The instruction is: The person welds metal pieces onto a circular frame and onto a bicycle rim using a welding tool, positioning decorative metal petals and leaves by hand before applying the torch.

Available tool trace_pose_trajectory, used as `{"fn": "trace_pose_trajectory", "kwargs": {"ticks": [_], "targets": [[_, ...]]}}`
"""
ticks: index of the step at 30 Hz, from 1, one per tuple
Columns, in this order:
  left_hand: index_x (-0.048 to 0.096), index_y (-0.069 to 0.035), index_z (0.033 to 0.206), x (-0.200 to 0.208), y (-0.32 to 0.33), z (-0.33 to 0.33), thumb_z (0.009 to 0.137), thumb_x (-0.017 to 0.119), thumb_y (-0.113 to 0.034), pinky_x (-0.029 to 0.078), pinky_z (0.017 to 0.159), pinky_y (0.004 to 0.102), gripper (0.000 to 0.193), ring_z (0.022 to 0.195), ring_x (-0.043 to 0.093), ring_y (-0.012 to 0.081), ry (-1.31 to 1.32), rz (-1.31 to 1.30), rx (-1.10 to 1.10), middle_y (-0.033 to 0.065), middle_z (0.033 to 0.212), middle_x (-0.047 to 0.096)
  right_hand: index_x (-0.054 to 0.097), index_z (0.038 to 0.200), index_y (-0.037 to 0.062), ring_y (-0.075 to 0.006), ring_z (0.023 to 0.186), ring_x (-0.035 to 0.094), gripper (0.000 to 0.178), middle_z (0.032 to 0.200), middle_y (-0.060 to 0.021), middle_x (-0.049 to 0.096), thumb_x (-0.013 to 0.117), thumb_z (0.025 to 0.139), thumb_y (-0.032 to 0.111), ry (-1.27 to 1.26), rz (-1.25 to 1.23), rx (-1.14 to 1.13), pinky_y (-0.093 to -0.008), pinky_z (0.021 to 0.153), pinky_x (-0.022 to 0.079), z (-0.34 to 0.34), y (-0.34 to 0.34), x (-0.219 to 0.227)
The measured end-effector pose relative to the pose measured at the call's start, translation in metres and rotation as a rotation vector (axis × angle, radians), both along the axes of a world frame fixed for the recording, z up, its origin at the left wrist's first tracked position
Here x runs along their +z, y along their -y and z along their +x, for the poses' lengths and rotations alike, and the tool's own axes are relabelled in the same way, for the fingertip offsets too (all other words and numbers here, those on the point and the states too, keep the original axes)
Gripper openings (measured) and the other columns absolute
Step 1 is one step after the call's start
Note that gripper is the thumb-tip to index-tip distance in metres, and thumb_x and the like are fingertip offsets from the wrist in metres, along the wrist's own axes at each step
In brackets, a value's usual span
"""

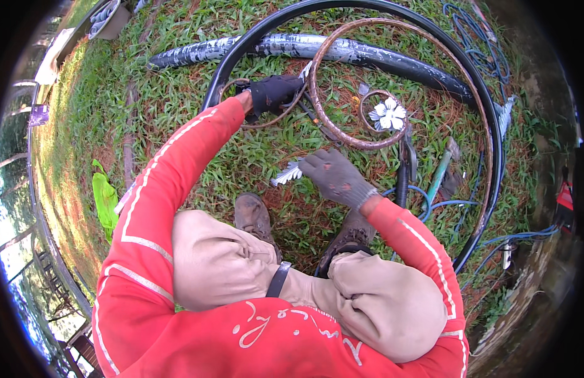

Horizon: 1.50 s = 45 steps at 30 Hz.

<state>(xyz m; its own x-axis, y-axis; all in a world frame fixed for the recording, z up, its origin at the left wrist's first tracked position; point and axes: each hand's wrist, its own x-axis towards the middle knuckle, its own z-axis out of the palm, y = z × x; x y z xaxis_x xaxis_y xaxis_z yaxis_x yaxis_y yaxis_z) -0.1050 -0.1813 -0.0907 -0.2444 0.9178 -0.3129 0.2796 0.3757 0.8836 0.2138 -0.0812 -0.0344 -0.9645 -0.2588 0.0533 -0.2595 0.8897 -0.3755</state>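
Observation:
A large brown metal scroll (325, 120) lies on the grass in front of me, curling into loops. Inside its small curl is a silvery-white metal flower (388, 115). My left hand (274, 94), in a black glove, is closed around the scroll's left part, close to a small pale metal leaf (306, 70). Nearer to me, my right hand (336, 176) in a grey glove pinches a white metal leaf (288, 173) that points left, above the grass and apart from the scroll. Its fingertips are partly hidden behind the glove.
A thick black curved bar (487, 120) arcs around the scroll. Beneath lies a worn grey-and-black pipe (292, 45). To the right are a green-handled tool (440, 171) and blue cables (484, 47). Bright green cloth (104, 198) lies left; a bucket (110, 24) stands far left.

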Motion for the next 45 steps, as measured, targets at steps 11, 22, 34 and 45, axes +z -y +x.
{"fn": "trace_pose_trajectory", "kwargs": {"ticks": [11,22,34,45], "targets": [[0.075,-0.013,0.123,0.028,-0.015,0.016,0.117,0.058,-0.06,0.05,0.063,0.0333,0.05,0.074,0.056,0.0135,0.24,-0.261,0.21,-0.0007,0.087,0.061,0.074,0.128,0.0073,-0.0302,0.121,0.07,0.032,0.121,-0.0107,0.075,0.07,0.098,0.017,0.112,0.176,0.036,-0.0457,0.1,0.056,-0.005,0.011,-0.034],[0.077,-0.014,0.14,0.037,-0.018,0.02,0.114,0.067,-0.06,0.054,0.075,0.0343,0.053,0.091,0.065,0.0111,0.222,-0.224,0.277,0.0001,0.107,0.076,0.068,0.141,0.0025,-0.0409,0.108,0.082,0.049,0.118,-0.0241,0.081,0.083,0.096,0.013,0.297,-0.406,-0.269,-0.0512,0.093,0.063,-0.041,-0.074,0.107],[0.082,-0.01,0.106,0.014,-0.019,0.021,0.116,0.067,-0.056,0.057,0.073,0.0317,0.049,0.079,0.07,0.0102,0.396,-0.109,0.396,0.0004,0.095,0.078,0.082,0.088,-0.0061,-0.033,0.068,0.081,0.043,0.075,-0.0242,0.078,0.066,0.095,0.033,0.547,-0.2,-0.756,-0.046,0.076,0.066,-0.172,-0.139,0.119],[0.074,-0.006,0.123,0.011,-0.005,0.001,0.105,0.082,-0.026,0.063,0.081,0.0387,0.029,0.096,0.079,0.0217,0.322,-0.132,0.156,0.0078,0.109,0.078,0.084,0.105,-0.0077,-0.0343,0.075,0.084,0.05,0.092,-0.0232,0.084,0.06,0.104,0.036,0.66,-0.294,-0.77,-0.0488,0.085,0.067,-0.213,-0.127,0.061]]}}
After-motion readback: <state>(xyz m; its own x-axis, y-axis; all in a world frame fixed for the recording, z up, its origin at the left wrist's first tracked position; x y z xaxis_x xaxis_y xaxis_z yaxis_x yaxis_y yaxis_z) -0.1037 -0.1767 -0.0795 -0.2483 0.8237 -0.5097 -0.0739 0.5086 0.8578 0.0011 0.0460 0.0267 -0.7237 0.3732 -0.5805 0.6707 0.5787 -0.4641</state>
